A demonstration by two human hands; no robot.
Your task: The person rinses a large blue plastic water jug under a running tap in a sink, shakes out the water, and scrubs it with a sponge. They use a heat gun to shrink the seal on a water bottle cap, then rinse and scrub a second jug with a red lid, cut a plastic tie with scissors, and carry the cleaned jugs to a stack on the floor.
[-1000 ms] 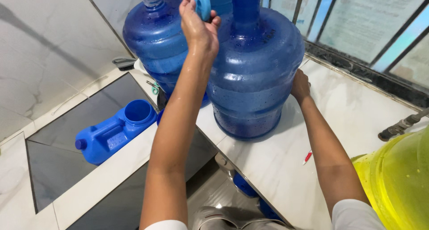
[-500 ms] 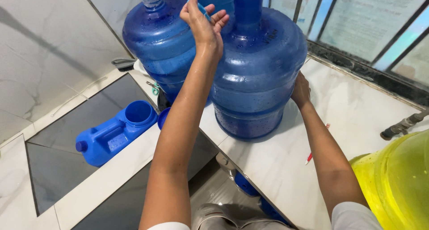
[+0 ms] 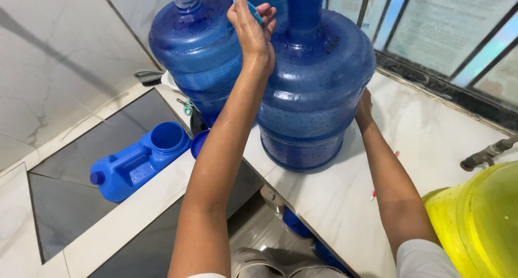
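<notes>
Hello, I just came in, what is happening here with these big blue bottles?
A person stands at a white counter with large blue water bottles on it. The left hand is raised beside the neck of the nearest bottle and pinches a small blue cap. The right hand rests against that bottle's side. A second big bottle stands behind it. A blue jug lies on the lower ledge at the left, and a yellow container is at the right.

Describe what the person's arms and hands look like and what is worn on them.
Both arms are bare from the hands to above the elbows. The left hand and right hand wear no gloves, rings or watch that show. A white short sleeve covers the right upper arm.
</notes>
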